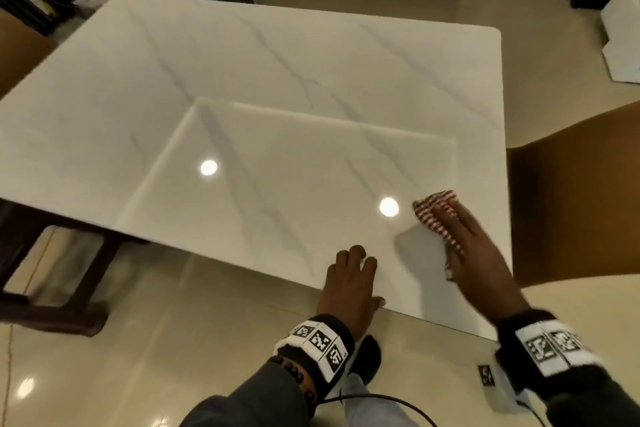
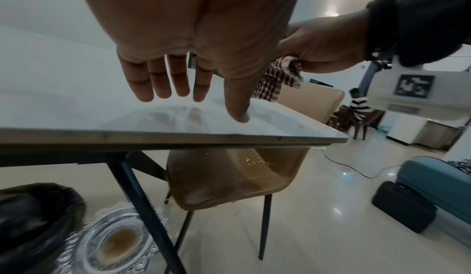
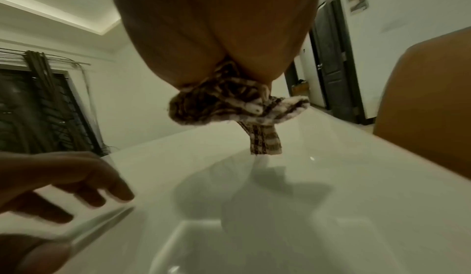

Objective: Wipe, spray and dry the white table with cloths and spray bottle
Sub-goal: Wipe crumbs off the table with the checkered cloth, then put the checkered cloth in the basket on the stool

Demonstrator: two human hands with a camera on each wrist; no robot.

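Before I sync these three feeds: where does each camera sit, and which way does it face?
Head: worn high, looking down on the white table; both hands show, right hand on the checked cloth.
Left wrist: under the left hand, looking along its fingers across the table's near edge.
Right wrist: under the right hand, facing the cloth and the far wall.
Shared: the wrist views each show the other hand.

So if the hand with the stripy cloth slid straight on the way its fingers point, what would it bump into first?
Probably nothing: the right hand, gripping the red-and-white checked cloth, points across bare white marble-patterned table, which looks free to its far edge.
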